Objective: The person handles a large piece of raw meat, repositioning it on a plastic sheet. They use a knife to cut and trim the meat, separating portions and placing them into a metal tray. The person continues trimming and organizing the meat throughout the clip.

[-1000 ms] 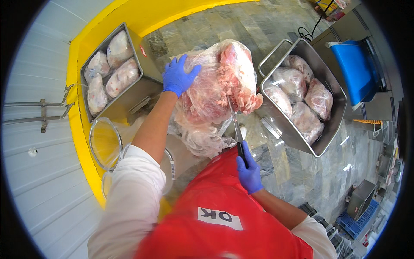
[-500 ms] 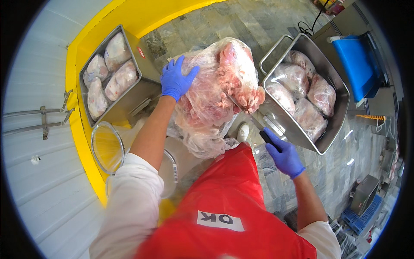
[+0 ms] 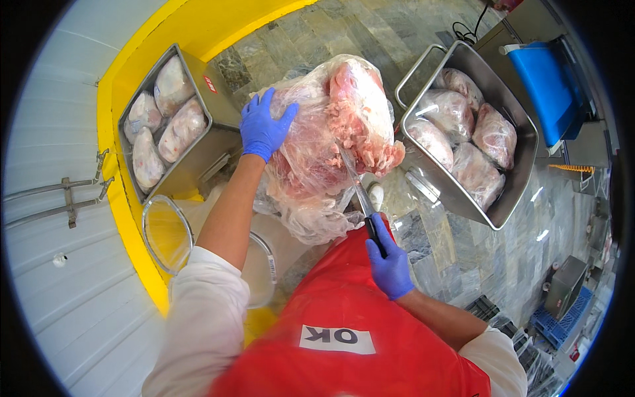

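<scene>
A large piece of raw meat (image 3: 357, 99), partly wrapped in clear plastic film (image 3: 301, 112), stands in front of me. My blue-gloved left hand (image 3: 266, 126) lies with spread fingers on the wrapped left side. In my right hand (image 3: 390, 264), also gloved in blue, is a knife (image 3: 358, 188) with a dark handle. Its blade points away from me and its tip meets the meat near the lower middle. Loose film bunches at the near side of the meat. What supports the meat is hidden.
To the left stands a metal bin (image 3: 192, 159) of film-wrapped meat pieces; another metal bin (image 3: 526, 178) with a handle holds several more on the right. Clear round-rimmed containers (image 3: 188, 228) stand near my left forearm. A yellow curb (image 3: 106, 165) runs along the wall.
My right hand has moved left and toward me with the knife, and the blade now points more directly away from me. My left hand has shifted slightly left on the film.
</scene>
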A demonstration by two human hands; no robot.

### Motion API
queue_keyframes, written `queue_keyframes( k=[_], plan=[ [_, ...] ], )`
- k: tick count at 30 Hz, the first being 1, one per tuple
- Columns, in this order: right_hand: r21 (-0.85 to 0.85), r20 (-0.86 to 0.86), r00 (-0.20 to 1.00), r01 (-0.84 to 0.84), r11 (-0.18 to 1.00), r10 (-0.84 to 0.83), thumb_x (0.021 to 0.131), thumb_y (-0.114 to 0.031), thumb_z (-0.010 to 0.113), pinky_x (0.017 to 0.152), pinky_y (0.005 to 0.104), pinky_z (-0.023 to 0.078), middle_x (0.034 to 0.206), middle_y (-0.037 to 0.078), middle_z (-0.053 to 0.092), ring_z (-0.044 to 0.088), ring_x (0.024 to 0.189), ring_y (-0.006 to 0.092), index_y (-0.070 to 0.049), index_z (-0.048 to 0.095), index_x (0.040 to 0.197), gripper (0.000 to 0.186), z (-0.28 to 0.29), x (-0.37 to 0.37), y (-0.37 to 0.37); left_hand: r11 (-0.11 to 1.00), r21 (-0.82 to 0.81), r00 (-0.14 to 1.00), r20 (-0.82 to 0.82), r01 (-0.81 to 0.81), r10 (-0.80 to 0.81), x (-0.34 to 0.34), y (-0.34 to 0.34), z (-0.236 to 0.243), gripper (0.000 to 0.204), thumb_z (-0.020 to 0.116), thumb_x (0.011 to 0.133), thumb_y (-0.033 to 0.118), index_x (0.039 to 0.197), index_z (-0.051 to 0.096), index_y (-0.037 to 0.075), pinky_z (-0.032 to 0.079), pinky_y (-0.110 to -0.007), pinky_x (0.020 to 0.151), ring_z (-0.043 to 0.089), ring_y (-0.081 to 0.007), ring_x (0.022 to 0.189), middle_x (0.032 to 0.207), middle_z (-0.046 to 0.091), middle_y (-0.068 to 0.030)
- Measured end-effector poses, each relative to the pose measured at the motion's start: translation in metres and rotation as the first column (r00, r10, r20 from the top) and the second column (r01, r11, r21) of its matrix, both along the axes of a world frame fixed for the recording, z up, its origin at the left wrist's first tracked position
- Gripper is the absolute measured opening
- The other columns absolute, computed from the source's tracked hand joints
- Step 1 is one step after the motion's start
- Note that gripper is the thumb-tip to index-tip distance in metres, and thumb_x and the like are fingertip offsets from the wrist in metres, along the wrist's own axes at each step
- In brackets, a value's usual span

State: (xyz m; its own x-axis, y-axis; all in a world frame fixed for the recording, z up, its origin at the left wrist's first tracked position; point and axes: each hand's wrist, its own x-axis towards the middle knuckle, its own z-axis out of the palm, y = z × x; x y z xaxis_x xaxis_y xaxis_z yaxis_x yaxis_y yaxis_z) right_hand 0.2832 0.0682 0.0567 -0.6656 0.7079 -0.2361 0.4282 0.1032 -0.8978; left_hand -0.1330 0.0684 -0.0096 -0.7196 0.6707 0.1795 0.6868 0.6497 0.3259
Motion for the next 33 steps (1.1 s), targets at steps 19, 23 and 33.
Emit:
queue_keyframes(
  k=[19, 23, 33],
  plan=[
    [-0.051, -0.123, 0.987, 0.098, 0.994, -0.103, 0.106, -0.011, 0.061, 0.099, 0.0386, 0.056, 0.146, 0.024, 0.064, 0.072, 0.122, 0.0355, -0.007, 0.039, 0.165, 0.063, -0.061, -0.032, -0.042, 0.998, 0.045, 0.999, -0.035, 0.037, -0.036, 0.003, -0.001, -0.005, 0.076, 0.071, 0.096, 0.059, 0.15, 0.058, 0.007, 0.039, -0.052, 0.119, 0.05, -0.0466, 0.142, 0.147, 0.058, -0.0297],
    [-0.075, -0.149, 0.977, 0.145, 0.987, -0.154, 0.107, -0.012, 0.06, 0.101, 0.041, 0.055, 0.151, 0.024, 0.06, 0.069, 0.127, 0.0377, -0.008, 0.033, 0.168, 0.067, -0.086, -0.047, -0.065, 0.998, 0.052, 0.999, -0.033, 0.04, -0.038, 0.002, -0.001, -0.004, 0.076, 0.07, 0.097, 0.059, 0.15, 0.058, 0.006, 0.038, -0.052, 0.119, 0.05, -0.0465, 0.142, 0.147, 0.059, -0.0299],
    [-0.051, -0.07, 0.997, -0.017, 0.999, 0.013, 0.107, -0.015, 0.062, 0.094, 0.0424, 0.058, 0.135, 0.026, 0.071, 0.075, 0.115, 0.0377, -0.014, 0.037, 0.167, 0.065, -0.013, 0.001, -0.012, 0.999, 0.034, 1.0, -0.018, 0.01, -0.01, 0.0, 0.0, -0.005, 0.079, 0.07, 0.096, 0.061, 0.15, 0.057, 0.006, 0.038, -0.051, 0.12, 0.049, -0.046, 0.143, 0.15, 0.057, -0.0294]
  ],
)
